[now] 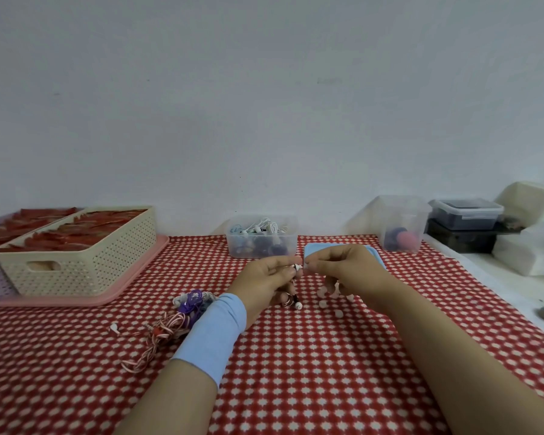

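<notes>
**Above mid-table, two hands pinch one small earbud**

Over the middle of a red cloth, a white earbud is held just above the table, right where the two hands meet. The left hand pinches it between curled thumb and fingers, and its thin striped cord hangs down to a second bud lying on the cloth. The right hand nips the bud's tip between thumb and forefinger, with its other fingers loosely curled. A smooth pale-blue sleeve wraps the left wrist.

Several small, round, whitish ear tips lie scattered beneath the right hand. Just behind that hand is a flat blue lid with rounded corners. To the left of the left wrist sits a tangle of cables, some glossy purple and some twisted red and white.

The tablecloth has a tight red-and-white checked pattern. At its far edge stands a clear plastic tub heaped with earphones, with a second clear tub to its right. At far left, a cream perforated basket holding red items rests on a pink tray.
</notes>
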`<state>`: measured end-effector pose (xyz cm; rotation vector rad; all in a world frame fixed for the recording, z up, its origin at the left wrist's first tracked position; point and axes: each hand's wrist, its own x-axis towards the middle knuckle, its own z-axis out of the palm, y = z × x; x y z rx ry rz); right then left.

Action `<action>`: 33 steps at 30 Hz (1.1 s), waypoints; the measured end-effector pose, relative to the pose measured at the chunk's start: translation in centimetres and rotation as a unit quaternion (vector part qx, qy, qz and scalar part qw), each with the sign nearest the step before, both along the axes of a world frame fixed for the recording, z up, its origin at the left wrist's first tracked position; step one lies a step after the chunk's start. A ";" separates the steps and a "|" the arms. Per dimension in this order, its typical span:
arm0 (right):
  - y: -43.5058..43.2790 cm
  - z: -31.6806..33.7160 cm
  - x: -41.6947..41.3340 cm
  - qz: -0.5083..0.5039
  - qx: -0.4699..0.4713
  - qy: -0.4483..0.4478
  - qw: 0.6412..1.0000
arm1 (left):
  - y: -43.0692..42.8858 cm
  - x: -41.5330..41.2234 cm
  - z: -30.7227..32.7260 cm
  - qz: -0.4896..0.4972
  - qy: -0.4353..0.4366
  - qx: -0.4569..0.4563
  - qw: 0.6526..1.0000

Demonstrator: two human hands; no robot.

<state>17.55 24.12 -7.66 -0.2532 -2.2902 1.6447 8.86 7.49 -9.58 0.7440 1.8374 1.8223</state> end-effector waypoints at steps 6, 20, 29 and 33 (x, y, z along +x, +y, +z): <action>0.1 -0.6 -0.4 0.046 -0.083 -0.035 0.995 | 0.1 0.2 -0.1 0.015 -0.027 0.028 0.999; 0.0 -0.8 -0.5 0.069 -0.131 -0.026 0.989 | 0.1 0.5 -0.1 0.000 -0.032 0.044 0.998; 0.0 -0.6 -0.4 0.072 -0.140 -0.024 0.987 | 0.4 0.5 -0.3 -0.008 -0.038 0.067 0.997; 0.2 -0.7 -0.3 0.073 -0.145 -0.041 0.986 | 0.4 0.6 -0.4 -0.010 -0.011 0.053 0.998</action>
